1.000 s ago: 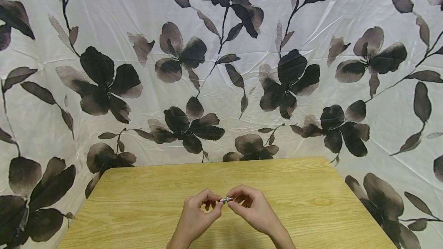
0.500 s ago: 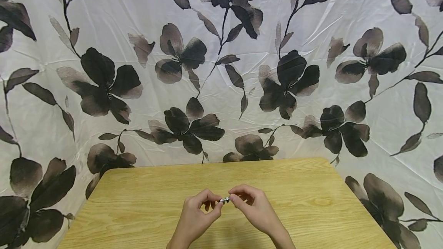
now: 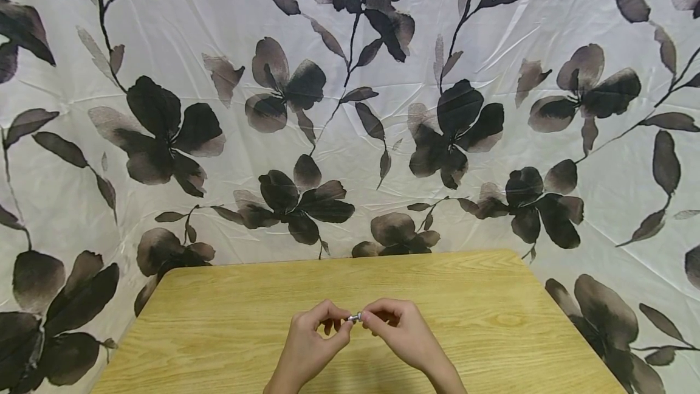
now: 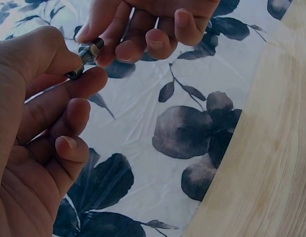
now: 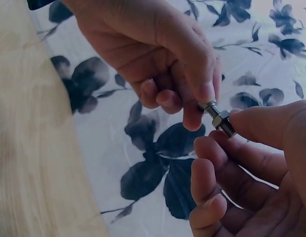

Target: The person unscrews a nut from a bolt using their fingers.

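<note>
A small silver metal bolt (image 3: 353, 317) spans the gap between both hands, above the table. My left hand (image 3: 313, 336) pinches its head end between thumb and index finger; those fingers hide the head. Around the threaded shank sits a hex nut (image 5: 221, 120), with bare thread (image 5: 212, 109) showing on its left-hand side and the bolt's free end poking out beyond it. My right hand (image 3: 403, 328) has its thumb and index fingertip on the nut, pinching it. The left wrist view shows the nut (image 4: 94, 50) close to the right fingertips. The other fingers of both hands are loosely curled.
A light wood-grain table (image 3: 229, 297) lies beneath the hands, its far corners rounded. Behind and beside it hangs a white cloth (image 3: 377, 157) printed with dark flowers, reaching down to the table's edges.
The right thumb and fingers draw away slightly from the bolt, shift, and come back together at the nut. The left hand stays still with the bolt in its pinch.
</note>
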A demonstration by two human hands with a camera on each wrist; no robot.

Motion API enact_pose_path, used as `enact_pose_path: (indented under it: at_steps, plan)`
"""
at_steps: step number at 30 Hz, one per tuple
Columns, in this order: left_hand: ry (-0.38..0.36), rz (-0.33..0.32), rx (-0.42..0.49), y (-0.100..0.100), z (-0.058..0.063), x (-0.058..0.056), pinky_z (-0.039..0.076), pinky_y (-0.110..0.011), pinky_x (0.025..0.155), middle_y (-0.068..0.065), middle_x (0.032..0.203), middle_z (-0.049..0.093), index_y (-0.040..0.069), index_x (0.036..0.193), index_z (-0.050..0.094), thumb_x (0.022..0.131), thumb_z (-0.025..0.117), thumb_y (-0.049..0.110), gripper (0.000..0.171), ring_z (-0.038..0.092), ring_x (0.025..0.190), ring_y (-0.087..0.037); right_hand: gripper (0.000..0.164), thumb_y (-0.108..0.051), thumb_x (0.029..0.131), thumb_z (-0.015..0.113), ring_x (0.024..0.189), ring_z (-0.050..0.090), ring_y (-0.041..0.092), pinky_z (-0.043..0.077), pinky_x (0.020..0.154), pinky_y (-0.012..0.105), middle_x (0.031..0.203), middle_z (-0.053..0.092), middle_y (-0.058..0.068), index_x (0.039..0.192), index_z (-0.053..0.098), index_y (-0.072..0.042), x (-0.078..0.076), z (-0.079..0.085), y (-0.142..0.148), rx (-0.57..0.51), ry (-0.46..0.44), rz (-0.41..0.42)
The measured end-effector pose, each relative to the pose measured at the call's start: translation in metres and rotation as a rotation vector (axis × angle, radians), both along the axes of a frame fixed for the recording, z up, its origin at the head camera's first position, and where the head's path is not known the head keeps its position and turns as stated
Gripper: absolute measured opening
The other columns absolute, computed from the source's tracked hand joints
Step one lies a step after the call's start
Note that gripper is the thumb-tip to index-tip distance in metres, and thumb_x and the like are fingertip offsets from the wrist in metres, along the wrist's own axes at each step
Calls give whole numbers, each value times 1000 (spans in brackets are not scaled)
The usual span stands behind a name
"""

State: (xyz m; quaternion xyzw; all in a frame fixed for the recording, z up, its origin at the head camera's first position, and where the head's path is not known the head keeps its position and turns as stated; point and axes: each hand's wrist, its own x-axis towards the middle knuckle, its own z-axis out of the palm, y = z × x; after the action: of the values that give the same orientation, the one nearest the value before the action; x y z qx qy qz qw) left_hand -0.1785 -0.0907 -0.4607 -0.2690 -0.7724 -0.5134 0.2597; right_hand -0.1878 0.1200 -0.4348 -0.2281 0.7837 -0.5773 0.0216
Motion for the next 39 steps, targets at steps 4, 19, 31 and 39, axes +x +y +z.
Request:
enact_pose_path:
  at_steps: [4, 19, 31, 39]
  plan:
    - [0, -11, 2, 0, 0, 0, 49, -27, 54, 14, 76, 69, 25, 91, 71, 81, 79, -5, 33, 55, 65, 1, 16, -25, 100, 69, 78, 64, 7, 53, 66, 24, 97, 75, 9, 106, 77, -12, 0, 0, 0, 0, 17, 1]
    - [-21, 6, 1, 0, 0, 1, 49, -29, 53, 15, 74, 65, 26, 90, 71, 80, 79, -6, 34, 53, 64, 1, 15, -19, 97, 72, 85, 68, 9, 54, 66, 24, 103, 73, 12, 108, 74, -10, 2, -1, 0, -41, 25, 34]
    - [-16, 10, -1, 1, 0, 2, 48, -25, 54, 15, 74, 66, 25, 90, 71, 79, 80, -6, 34, 54, 63, -1, 13, -18, 97, 72, 89, 70, 11, 55, 67, 26, 104, 73, 13, 108, 73, -11, 4, 1, 1, -54, 62, 36]
    - [-29, 14, -2, 1, 1, 2, 50, -28, 54, 16, 75, 67, 25, 90, 71, 80, 80, -5, 32, 54, 64, 1, 20, -22, 100, 69, 95, 69, 10, 57, 76, 26, 114, 72, 12, 116, 72, -11, 3, 3, 1, -44, 21, -25]
